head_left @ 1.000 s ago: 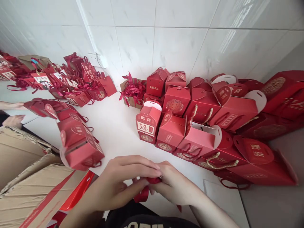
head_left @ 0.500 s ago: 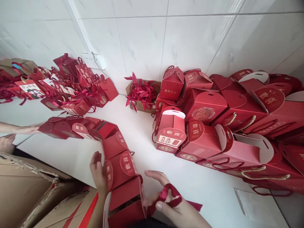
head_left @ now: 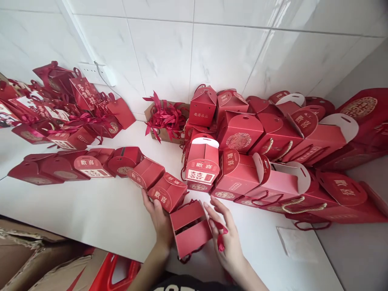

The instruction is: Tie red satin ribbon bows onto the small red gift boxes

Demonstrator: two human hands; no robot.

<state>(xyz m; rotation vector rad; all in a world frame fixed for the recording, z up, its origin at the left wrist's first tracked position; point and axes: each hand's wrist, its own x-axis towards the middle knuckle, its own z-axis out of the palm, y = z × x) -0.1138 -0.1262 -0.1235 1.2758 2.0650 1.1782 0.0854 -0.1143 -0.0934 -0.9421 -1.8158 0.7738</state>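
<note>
A row of red gift boxes lies tipped on the white table, running from the far left to just in front of me. My left hand (head_left: pixel 159 218) presses flat against the left side of the nearest red box (head_left: pixel 190 228), fingertips touching the box beside it (head_left: pixel 167 192). My right hand (head_left: pixel 226 232) rests open against the nearest box's right side, with a red ribbon (head_left: pixel 220 238) looped over its fingers.
Stacked red gift boxes (head_left: pixel 273 161) with rope handles crowd the right along the tiled wall. A cardboard box of red ribbons (head_left: pixel 165 117) stands at the back. More ribboned red boxes (head_left: pixel 72 113) pile at the left. Brown cartons (head_left: pixel 33 258) sit below the table edge.
The row of boxes has come down onto the table and straightened. My hands moved from working the ribbon to either side of the nearest box. The other person's arm at left is gone from view.
</note>
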